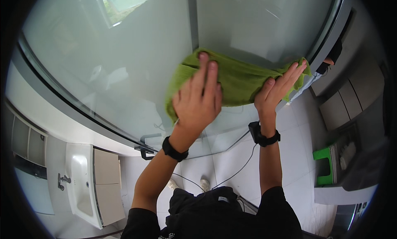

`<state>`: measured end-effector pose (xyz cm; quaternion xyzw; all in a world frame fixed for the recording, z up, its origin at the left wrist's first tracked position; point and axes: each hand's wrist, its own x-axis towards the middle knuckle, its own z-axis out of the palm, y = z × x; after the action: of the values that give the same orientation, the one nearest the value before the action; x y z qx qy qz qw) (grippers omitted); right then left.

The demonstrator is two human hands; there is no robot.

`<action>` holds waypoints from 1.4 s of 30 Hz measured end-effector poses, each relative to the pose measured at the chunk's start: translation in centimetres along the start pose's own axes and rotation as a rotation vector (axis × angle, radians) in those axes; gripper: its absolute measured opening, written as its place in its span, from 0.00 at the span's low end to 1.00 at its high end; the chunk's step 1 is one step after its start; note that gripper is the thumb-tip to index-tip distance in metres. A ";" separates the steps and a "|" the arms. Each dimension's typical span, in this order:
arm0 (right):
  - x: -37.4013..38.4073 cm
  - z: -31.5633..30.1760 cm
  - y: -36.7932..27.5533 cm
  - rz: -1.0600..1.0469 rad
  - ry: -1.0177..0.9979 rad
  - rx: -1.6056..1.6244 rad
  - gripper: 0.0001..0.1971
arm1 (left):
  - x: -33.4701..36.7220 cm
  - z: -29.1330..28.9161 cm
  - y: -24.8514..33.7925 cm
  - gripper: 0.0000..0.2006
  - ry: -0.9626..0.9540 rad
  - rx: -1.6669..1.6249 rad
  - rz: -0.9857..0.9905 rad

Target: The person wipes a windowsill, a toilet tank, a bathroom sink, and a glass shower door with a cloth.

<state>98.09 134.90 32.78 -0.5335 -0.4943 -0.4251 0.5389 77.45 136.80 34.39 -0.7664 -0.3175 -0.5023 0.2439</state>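
Observation:
A green cloth is spread against a frosted glass panel in front of me, folded and wrinkled along its length. My left hand presses flat on the cloth's left part, fingers stretched and slightly blurred. Over at the cloth's right end, my right hand lies on it with straight fingers and the thumb apart. Neither hand's fingers wrap round the cloth. A black band with a small device sits on my right wrist, and another black band on my left.
A dark handle juts from the glass near my left forearm. At the left are a white sink and its tap. A green stool stands at right. Cables run by my feet. Another person is at the far right.

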 end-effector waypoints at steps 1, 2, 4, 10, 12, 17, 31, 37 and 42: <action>0.4 0.6 -0.7 -0.032 0.014 0.018 0.33 | 0.4 -0.3 -1.0 0.24 0.096 0.126 0.027; 0.5 1.0 -1.3 -0.037 0.018 0.027 0.33 | 0.6 -0.3 -1.7 0.24 0.193 0.250 0.053; 0.2 1.0 -2.1 -0.058 0.006 0.037 0.33 | -0.5 -0.3 -2.4 0.21 0.199 0.315 0.000; -7.0 1.3 -1.3 -0.068 -0.098 0.019 0.39 | -8.1 1.9 -3.0 0.19 -0.002 0.314 0.232; -10.6 0.9 -0.5 -0.076 -0.181 -0.038 0.42 | -10.0 2.7 -2.5 0.18 -0.161 0.199 0.311; -25.0 0.8 3.6 -0.069 -0.347 -0.088 0.47 | -17.4 5.1 -2.6 0.21 -0.436 0.070 0.468; -20.1 -1.1 4.0 -0.009 -0.314 0.014 0.36 | -16.2 4.8 -0.3 0.26 -0.626 -0.213 0.190; -2.0 -1.3 5.4 -0.055 0.008 -0.109 0.34 | 0.7 2.3 3.0 0.24 0.083 -0.032 0.108; 1.1 -1.6 6.2 0.106 0.069 0.058 0.39 | 3.4 4.4 7.1 0.24 -0.059 -0.015 0.190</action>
<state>104.48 133.82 33.01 -0.5282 -0.4585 -0.3996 0.5926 86.38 135.88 35.50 -0.8093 -0.2465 -0.4567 0.2752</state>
